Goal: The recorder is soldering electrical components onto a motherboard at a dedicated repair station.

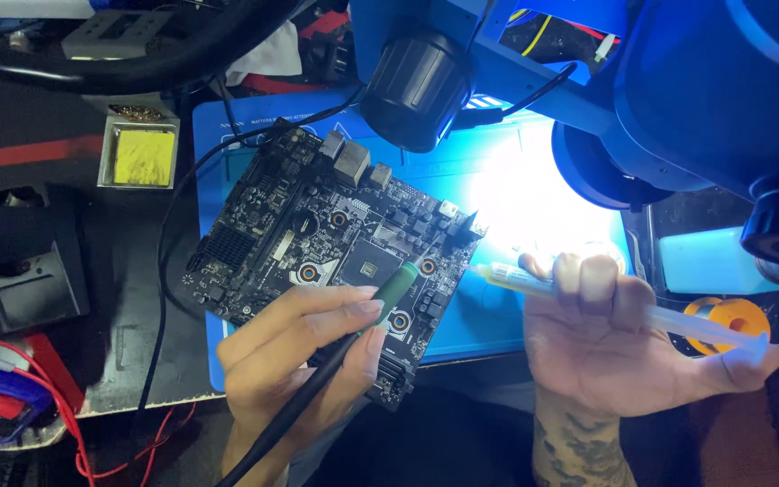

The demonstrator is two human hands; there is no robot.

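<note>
A black circuit board (317,234) lies tilted on a blue work mat (489,194). My left hand (295,356) grips a soldering iron with a green collar (398,287), and its tip touches the board's right part near a square chip. My right hand (610,338) holds a clear syringe (678,320) with yellowish paste, thumb on the plunger end. The syringe's nozzle points left, close to the board's right edge beside the iron's tip.
A blue microscope (678,81) with a black lens barrel (416,86) hangs over the mat and lights it brightly. A tin with a yellow sponge (142,155) sits at upper left. An orange solder spool (732,317) lies at right. Red wires (65,415) trail at lower left.
</note>
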